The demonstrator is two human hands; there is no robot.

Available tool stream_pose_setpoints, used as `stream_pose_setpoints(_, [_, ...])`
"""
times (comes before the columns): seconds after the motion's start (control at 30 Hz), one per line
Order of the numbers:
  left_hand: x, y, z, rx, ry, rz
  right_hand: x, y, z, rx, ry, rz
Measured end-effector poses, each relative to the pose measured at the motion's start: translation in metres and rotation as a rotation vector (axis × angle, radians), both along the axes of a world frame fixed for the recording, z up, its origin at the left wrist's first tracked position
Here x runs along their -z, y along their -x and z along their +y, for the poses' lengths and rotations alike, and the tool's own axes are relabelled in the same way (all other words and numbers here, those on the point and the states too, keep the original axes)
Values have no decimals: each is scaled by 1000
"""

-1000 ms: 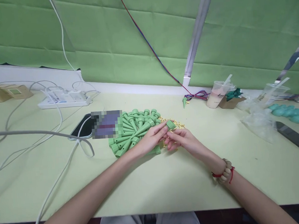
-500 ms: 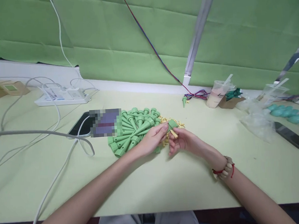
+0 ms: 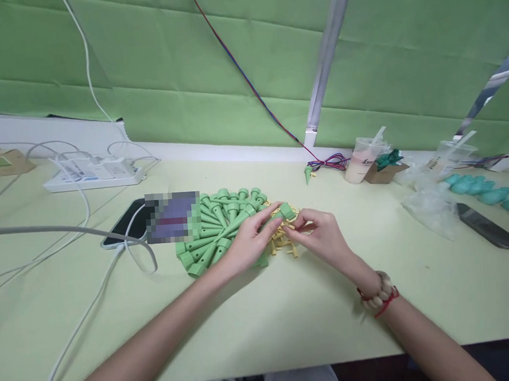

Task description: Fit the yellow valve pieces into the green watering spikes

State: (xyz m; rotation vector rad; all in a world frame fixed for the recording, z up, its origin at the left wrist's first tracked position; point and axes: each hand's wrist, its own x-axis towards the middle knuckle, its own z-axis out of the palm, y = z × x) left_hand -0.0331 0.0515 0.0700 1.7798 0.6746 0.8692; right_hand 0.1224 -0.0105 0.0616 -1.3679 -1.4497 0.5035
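Centre of frame: a green spike lies across your left hand, pinched between thumb and fingers, its wide cap jutting out toward the upper right. Your right hand, fingers curled, meets the cap from the right; whether it grips anything cannot be told. Yellow bits lie beneath both hands; the spike pile fans out left on the table.

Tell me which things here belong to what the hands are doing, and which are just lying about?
In hand:
left hand holding a green spike
right hand at the small yellow pieces
pile of green spikes

Lying about:
power strip
phone
drink cup
plastic bag
teal parts
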Motion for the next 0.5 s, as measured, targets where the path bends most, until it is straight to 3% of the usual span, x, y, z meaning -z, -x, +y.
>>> stream_pose_setpoints(0.07, [2,-1,0,-31,35,3,3,1,1,20,-48,-58])
stream_pose_setpoints(0.13, [5,-2,0,-32,58,-1,4,4,0,-20,14,7])
stream_pose_setpoints(0.37, [5,1,4,8,-11,8,-1,13,-5,-497,398,548])
stream_pose_setpoints(0.5, [4,4,6,58,-76,42,0,13,-3,-508,439,777])
